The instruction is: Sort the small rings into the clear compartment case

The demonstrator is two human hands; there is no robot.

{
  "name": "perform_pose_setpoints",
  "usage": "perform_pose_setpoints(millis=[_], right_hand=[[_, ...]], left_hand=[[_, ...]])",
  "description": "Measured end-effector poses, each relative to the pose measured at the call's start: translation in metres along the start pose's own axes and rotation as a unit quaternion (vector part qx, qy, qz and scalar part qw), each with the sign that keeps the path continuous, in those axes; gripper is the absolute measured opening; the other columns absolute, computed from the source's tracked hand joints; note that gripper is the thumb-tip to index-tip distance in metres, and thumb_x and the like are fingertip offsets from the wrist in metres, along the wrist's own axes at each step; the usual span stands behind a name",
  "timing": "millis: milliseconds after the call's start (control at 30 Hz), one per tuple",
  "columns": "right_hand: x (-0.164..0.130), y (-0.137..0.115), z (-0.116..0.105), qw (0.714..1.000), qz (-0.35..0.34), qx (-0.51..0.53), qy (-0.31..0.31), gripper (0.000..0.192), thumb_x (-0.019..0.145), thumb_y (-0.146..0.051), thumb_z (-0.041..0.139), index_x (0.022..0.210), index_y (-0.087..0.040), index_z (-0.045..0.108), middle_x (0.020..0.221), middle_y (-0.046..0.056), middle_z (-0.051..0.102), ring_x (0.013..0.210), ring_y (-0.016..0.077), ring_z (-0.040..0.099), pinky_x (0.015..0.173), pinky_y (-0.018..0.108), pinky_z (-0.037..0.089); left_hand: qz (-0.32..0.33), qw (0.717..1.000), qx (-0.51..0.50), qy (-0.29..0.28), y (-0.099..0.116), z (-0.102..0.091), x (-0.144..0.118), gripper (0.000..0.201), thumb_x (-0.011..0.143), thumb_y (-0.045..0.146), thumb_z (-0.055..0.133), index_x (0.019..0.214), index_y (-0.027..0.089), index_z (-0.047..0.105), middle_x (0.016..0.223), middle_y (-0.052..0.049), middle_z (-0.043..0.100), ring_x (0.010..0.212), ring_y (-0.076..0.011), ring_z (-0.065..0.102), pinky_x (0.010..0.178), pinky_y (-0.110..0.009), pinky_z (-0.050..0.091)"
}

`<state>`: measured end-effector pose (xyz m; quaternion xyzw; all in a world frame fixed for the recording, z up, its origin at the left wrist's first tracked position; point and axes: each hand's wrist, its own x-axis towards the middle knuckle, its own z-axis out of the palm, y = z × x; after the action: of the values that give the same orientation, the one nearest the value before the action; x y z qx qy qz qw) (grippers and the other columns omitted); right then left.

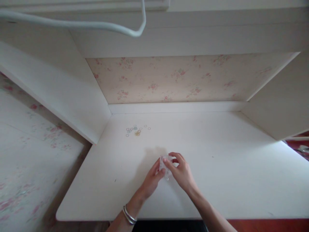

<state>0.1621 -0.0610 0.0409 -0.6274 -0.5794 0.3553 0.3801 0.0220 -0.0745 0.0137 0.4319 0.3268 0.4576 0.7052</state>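
Between my two hands, over the front middle of the white desk (217, 187), is a small clear plastic box (166, 167). My left hand (152, 179) grips it from the left, with the thumb across its lower part. From the right, my right hand (180, 170) holds its upper edge, thumb on the face and fingers curled behind. What the box contains is too small to make out. Farther back on the left lies a loose cluster of small thin rings (131, 130), some yellowish (137, 133), others greenish or grey.
A white side panel (72, 90) bounds the desk on the left, another panel (275, 100) on the right. Floral wallpaper (169, 80) covers the back. Overhead at the upper left runs a white bent tube (96, 25). A tiny dark sliver (115, 180) lies at left.
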Motion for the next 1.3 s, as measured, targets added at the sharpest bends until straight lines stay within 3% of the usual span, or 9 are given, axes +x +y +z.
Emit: perform_pose_setpoints(millis=[100, 167, 367, 500, 633, 833, 1000, 1167, 1300], right_hand=[[0.0, 0.006, 0.007, 0.999, 0.002, -0.015, 0.03, 0.037, 0.08, -0.055, 0.057, 0.093, -0.02, 0.06, 0.096, 0.005, 0.059, 0.074, 0.0166, 0.059, 0.066, 0.029, 0.05], [0.001, 0.011, 0.011, 1.0, -0.002, 0.009, 0.027, 0.036, 0.084, -0.054, 0.051, 0.087, -0.02, 0.062, 0.093, 0.005, 0.06, 0.072, 0.0162, 0.059, 0.065, 0.028, 0.049], [0.004, 0.022, 0.007, 0.986, 0.066, 0.133, -0.075, 0.049, 0.087, -0.058, 0.04, 0.102, -0.018, 0.065, 0.073, 0.003, 0.062, 0.049, 0.0135, 0.054, 0.043, 0.025, 0.044], [0.003, 0.021, 0.001, 0.981, 0.054, 0.14, -0.123, 0.05, 0.088, -0.057, 0.042, 0.102, -0.017, 0.067, 0.057, -0.001, 0.058, 0.047, 0.0125, 0.052, 0.044, 0.022, 0.041], [0.004, 0.02, -0.003, 0.982, 0.041, 0.152, -0.105, 0.048, 0.086, -0.057, 0.046, 0.098, -0.016, 0.07, 0.061, 0.0, 0.06, 0.05, 0.0119, 0.051, 0.046, 0.022, 0.04], [0.007, 0.03, -0.006, 0.983, 0.072, 0.157, -0.064, 0.054, 0.081, -0.06, 0.053, 0.108, -0.015, 0.065, 0.075, 0.004, 0.064, 0.052, 0.0125, 0.052, 0.049, 0.026, 0.044], [-0.006, 0.03, -0.003, 0.949, 0.107, 0.252, -0.159, 0.058, 0.082, -0.055, 0.055, 0.128, -0.021, 0.045, 0.095, 0.005, 0.064, 0.066, 0.0151, 0.06, 0.055, 0.027, 0.049], [-0.019, 0.026, -0.003, 0.94, 0.086, 0.241, -0.225, 0.04, 0.085, -0.052, 0.055, 0.105, -0.017, 0.057, 0.084, 0.005, 0.067, 0.076, 0.0166, 0.063, 0.067, 0.027, 0.05], [-0.019, 0.025, -0.011, 0.949, 0.081, 0.198, -0.232, 0.04, 0.085, -0.054, 0.053, 0.096, -0.016, 0.059, 0.079, 0.004, 0.065, 0.073, 0.0168, 0.062, 0.066, 0.028, 0.051]], left_hand=[[0.008, 0.999, 0.005, -0.049, 0.007, 0.006, -0.001, 0.062, 0.076, 0.037, 0.07, 0.131, 0.02, 0.047, 0.129, -0.014, 0.053, 0.117, -0.0283, 0.05, 0.101, -0.042, 0.037], [-0.016, 0.999, 0.008, -0.038, 0.007, 0.006, -0.002, 0.06, 0.077, 0.035, 0.069, 0.13, 0.018, 0.046, 0.123, -0.014, 0.057, 0.11, -0.0277, 0.055, 0.093, -0.041, 0.043], [-0.09, 0.996, -0.005, -0.015, -0.001, -0.01, -0.004, 0.05, 0.086, 0.041, 0.056, 0.129, 0.016, 0.046, 0.106, -0.013, 0.063, 0.091, -0.0234, 0.063, 0.075, -0.034, 0.049], [-0.095, 0.995, -0.008, -0.033, 0.001, -0.012, -0.003, 0.05, 0.088, 0.046, 0.049, 0.127, 0.015, 0.046, 0.098, -0.013, 0.065, 0.082, -0.0221, 0.064, 0.067, -0.032, 0.05], [-0.088, 0.996, 0.01, -0.033, 0.004, -0.008, -0.002, 0.049, 0.086, 0.048, 0.051, 0.123, 0.016, 0.048, 0.095, -0.012, 0.064, 0.076, -0.0198, 0.063, 0.059, -0.029, 0.05], [-0.108, 0.993, 0.022, 0.037, -0.006, -0.011, 0.003, 0.047, 0.084, 0.056, 0.049, 0.105, 0.014, 0.054, 0.082, -0.004, 0.057, 0.055, -0.0111, 0.055, 0.044, -0.023, 0.047], [-0.098, 0.993, -0.027, 0.057, -0.009, -0.014, 0.007, 0.043, 0.084, 0.054, 0.052, 0.094, 0.012, 0.056, 0.079, -0.006, 0.06, 0.059, -0.0123, 0.058, 0.052, -0.024, 0.049], [-0.1, 0.993, 0.01, 0.055, -0.007, -0.011, 0.007, 0.042, 0.084, 0.052, 0.053, 0.097, 0.012, 0.057, 0.077, -0.005, 0.062, 0.058, -0.0124, 0.06, 0.052, -0.024, 0.05], [-0.122, 0.991, 0.03, 0.056, -0.005, -0.01, 0.006, 0.047, 0.083, 0.058, 0.048, 0.099, 0.015, 0.054, 0.066, -0.001, 0.06, 0.041, -0.0101, 0.054, 0.035, -0.018, 0.041]])
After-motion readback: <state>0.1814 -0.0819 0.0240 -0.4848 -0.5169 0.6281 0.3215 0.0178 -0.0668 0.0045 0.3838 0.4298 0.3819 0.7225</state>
